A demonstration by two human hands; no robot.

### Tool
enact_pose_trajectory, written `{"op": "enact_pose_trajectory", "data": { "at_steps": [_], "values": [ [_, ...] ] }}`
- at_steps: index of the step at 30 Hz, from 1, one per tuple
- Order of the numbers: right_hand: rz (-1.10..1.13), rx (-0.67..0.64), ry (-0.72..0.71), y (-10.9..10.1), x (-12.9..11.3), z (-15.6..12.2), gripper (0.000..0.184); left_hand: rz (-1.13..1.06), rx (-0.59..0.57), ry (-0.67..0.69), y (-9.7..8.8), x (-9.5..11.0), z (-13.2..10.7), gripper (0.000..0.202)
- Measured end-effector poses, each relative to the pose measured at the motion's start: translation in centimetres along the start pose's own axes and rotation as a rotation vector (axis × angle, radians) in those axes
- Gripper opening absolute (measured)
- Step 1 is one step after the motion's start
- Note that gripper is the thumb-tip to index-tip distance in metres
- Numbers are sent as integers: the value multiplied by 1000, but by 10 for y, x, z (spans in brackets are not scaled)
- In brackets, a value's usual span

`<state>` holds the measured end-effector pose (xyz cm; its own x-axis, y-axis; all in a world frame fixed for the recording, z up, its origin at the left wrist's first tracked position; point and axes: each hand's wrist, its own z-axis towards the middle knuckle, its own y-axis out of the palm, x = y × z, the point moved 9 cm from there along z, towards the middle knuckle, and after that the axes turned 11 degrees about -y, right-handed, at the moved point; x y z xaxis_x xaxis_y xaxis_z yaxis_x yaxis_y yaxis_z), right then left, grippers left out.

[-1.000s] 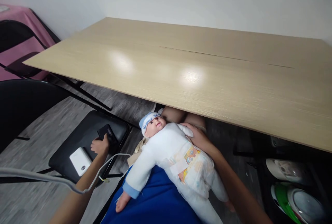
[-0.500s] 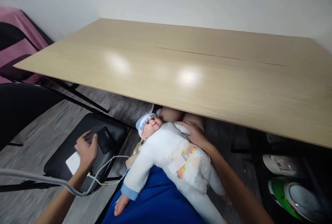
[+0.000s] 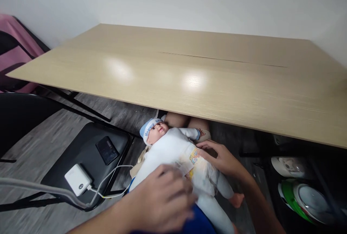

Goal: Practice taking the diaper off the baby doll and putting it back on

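Observation:
A baby doll (image 3: 168,143) in white clothes with blue cuffs lies on its back across my lap, its head up to the left. It wears a blue and white cap (image 3: 150,130) with lettering and a white diaper (image 3: 205,176) with a coloured waist print. My left hand (image 3: 165,198), smeared by motion, hovers over the doll's near side and hides part of its body; its fingers look bent, but their grip is unclear. At the diaper's far waist edge is my right hand (image 3: 217,156), thumb and fingers apart, the fingertips by the printed band.
A wooden table (image 3: 173,71) spans the front, its edge above my knees. On the black chair (image 3: 65,161) at left lie a white power bank (image 3: 78,179) with a cable (image 3: 114,170) and a dark phone-like device (image 3: 107,150). Green and white round objects (image 3: 300,199) sit lower right.
My left hand has swung from above the chair rightward to the doll. My right hand has slid from the doll's far arm down to the diaper's waist, uncovering that arm.

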<state>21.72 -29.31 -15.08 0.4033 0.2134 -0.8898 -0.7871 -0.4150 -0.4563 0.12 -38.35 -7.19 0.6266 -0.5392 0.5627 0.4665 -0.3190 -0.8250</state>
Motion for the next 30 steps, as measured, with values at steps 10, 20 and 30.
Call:
{"op": "enact_pose_trajectory", "data": {
  "at_steps": [10,20,30],
  "values": [
    [-73,102,-11,-13,18,10,30,-207,-130,47,7,-26,84,22],
    [-96,36,-225,2,-17,32,33,-218,-116,-3,4,-30,76,28],
    [-102,-91,-306,18,-56,27,27,-137,-34,58,-2,-30,73,22]
  ]
}}
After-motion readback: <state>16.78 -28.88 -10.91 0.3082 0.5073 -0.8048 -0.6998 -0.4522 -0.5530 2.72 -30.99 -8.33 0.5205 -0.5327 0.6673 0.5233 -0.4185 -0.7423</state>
